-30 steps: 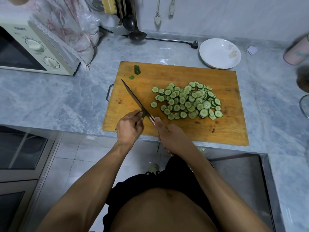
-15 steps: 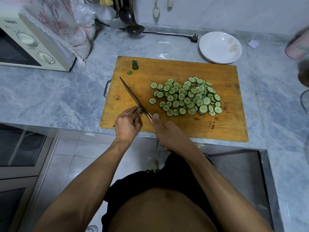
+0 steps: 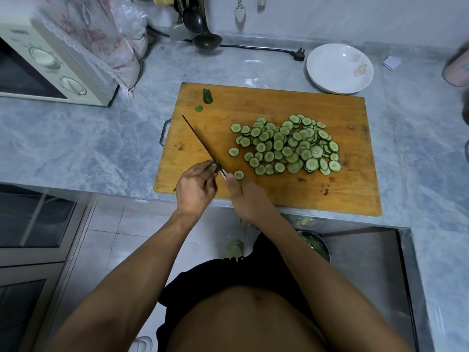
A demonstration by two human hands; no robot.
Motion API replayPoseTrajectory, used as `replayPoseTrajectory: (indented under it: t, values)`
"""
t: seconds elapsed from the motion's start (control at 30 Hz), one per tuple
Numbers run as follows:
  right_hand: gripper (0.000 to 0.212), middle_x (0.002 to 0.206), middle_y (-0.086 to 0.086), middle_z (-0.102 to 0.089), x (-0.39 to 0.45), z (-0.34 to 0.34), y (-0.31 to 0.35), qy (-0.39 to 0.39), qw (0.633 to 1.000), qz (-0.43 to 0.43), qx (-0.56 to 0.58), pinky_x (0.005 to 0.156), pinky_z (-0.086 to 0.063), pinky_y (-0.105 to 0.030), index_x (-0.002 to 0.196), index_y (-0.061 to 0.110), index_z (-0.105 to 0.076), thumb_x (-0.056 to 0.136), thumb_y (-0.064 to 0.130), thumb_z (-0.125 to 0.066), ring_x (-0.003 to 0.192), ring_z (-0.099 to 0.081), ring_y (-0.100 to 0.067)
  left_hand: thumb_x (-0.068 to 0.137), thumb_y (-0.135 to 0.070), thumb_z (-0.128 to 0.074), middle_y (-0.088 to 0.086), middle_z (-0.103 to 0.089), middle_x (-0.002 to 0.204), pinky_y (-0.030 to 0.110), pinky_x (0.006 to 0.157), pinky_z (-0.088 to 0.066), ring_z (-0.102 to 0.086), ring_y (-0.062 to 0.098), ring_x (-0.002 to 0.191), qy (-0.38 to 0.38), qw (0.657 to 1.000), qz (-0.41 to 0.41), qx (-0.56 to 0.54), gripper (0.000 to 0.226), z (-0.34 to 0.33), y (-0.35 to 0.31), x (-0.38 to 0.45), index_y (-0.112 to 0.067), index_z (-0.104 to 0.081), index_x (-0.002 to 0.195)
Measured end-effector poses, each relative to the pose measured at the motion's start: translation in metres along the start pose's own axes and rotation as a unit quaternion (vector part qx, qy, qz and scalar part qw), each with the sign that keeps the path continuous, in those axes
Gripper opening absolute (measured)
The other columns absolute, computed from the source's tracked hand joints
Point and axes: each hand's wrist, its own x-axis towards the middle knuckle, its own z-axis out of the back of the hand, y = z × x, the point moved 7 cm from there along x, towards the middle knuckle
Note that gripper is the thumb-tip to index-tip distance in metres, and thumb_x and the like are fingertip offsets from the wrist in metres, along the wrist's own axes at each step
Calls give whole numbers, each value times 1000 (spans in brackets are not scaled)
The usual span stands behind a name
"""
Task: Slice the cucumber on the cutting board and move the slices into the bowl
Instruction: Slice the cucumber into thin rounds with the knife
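Cutting board (image 3: 266, 199) at worktop's front edge — cucumber slices (image 3: 286, 146) heaped right of centre, white bowl (image 3: 340, 68) beyond its far right corner; left hand (image 3: 194, 188) pinches what looks like the cucumber stub against the knife (image 3: 200, 143), right hand (image 3: 247, 199) gripping its handle.

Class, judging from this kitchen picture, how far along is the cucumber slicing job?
Mostly done: many slices lie on the cutting board. In hand: the left hand pinches a last stub against the knife, gripped by the right hand. Left: the bowl holds nothing.
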Motion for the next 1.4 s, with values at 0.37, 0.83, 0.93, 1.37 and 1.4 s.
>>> replayPoseTrajectory:
  t: [0.37, 0.83, 0.93, 1.37, 1.4]
  values:
    - [75, 48, -4, -49, 7, 49, -26, -28, 997, -16, 69, 42, -38, -23, 54, 11, -48, 98, 67, -21, 38, -47, -17, 81, -3, -68, 6, -70, 118, 31, 82, -56, -68, 24, 100, 24, 999, 25, -4, 29, 6, -1, 0, -13, -76, 108]
    - [72, 52, -4, -48, -23, 22, -3, 25, 999, 22, -22, 54, -38, -30, 51, 15, -41, 99, 64, -21, 51, -50, -19, 80, -9, -63, 5, -72, 113, 29, 77, -55, -69, 24, 97, 8, 1000, 7, 2, 28, 10, -6, 0, -12, -77, 103]
    - [71, 56, -5, -53, -28, 22, -2, 28, 999, 21, -20, 61, -46, -33, 55, 14, -45, 100, 63, -19, 56, -55, -20, 83, -12, -61, 3, -71, 116, 31, 73, -56, -68, 25, 98, 16, 1000, 3, 11, 28, 9, -3, 1, -14, -76, 106]
    - [70, 47, -2, -43, -28, 18, 1, 43, 999, 9, -2, 49, -38, -27, 52, 14, -39, 100, 63, -21, 46, -49, -18, 79, -7, -63, 13, -72, 111, 29, 85, -54, -70, 26, 98, 16, 1000, 20, -2, 27, 7, 0, 2, -6, -77, 102]
    - [71, 45, -1, -42, -27, 18, -1, 39, 999, 5, 4, 47, -38, -26, 51, 15, -38, 99, 64, -21, 44, -48, -17, 79, -7, -62, 12, -72, 112, 30, 85, -54, -70, 26, 98, 15, 1000, 18, -2, 27, 7, 0, 2, -6, -77, 103]
